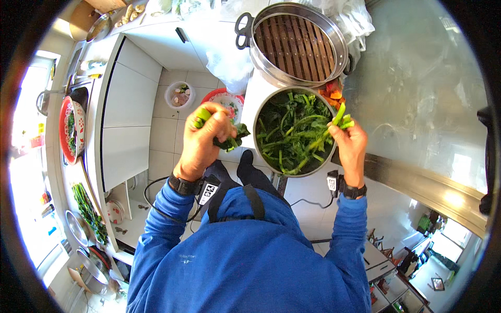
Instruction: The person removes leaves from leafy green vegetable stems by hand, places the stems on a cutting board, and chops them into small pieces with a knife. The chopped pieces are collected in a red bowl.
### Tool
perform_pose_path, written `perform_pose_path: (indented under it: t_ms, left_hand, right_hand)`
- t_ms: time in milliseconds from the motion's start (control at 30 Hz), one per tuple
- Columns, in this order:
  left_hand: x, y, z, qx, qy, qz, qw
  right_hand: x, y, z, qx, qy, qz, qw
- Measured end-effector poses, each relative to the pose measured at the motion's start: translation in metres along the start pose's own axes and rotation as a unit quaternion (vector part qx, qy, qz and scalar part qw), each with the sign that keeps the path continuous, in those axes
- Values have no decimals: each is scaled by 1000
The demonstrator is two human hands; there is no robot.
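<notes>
My left hand (206,131) is closed around a bunch of leafy greens (234,140), whose pale green stem end pokes out above the thumb. It is held to the left of a round metal pot (256,129). Dark wet greens (293,129) with long stems fill the pot. At the pot's right rim, my right hand (350,137) pinches green stalks (341,117) between thumb and fingers. Those stalks stretch down over the greens in the pot; where they end among them is hard to tell.
Behind the pot stands a steel steamer (256,70) with a wooden slatted rack. A white bucket (168,98) and a red-rimmed basin (213,94) are lower, at left. Another basin (80,129) and a bundle of greens (90,213) rest on the left counter. A plastic bag (231,66) hangs nearby.
</notes>
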State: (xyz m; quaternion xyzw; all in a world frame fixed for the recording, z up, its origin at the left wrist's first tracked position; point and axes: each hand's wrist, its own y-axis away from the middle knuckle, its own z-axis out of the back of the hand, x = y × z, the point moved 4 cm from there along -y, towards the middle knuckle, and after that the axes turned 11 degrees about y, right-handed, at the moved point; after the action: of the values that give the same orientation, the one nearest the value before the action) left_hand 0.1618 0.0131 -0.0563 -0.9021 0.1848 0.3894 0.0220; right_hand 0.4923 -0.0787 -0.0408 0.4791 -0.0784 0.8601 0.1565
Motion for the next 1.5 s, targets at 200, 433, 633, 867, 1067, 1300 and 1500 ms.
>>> perform_pose_path:
  t_ms: [200, 433, 633, 867, 1067, 1300, 1500]
  left_hand:
    - [27, -2, -15, 12, -35, 94, 995]
    - [59, -21, -52, 116, -137, 124, 976]
    - [73, -22, -57, 143, -131, 120, 974]
    - [81, -18, -57, 143, -170, 127, 967]
    - [83, -19, -52, 171, -196, 89, 962]
    - [83, -19, -48, 177, -215, 75, 957]
    - [85, -15, -47, 169, -232, 107, 952]
  right_hand:
    - [-6, 1, -14, 25, -117, 6, 993]
    - [9, 11, -50, 90, -54, -19, 994]
    - [22, 14, -67, 116, -33, 41, 992]
    - [26, 17, -75, 103, 44, 98, 989]
    - [31, 21, -76, 99, 48, 91, 990]
    - [23, 25, -75, 142, -59, 17, 988]
    - [17, 26, -76, 112, -73, 10, 991]
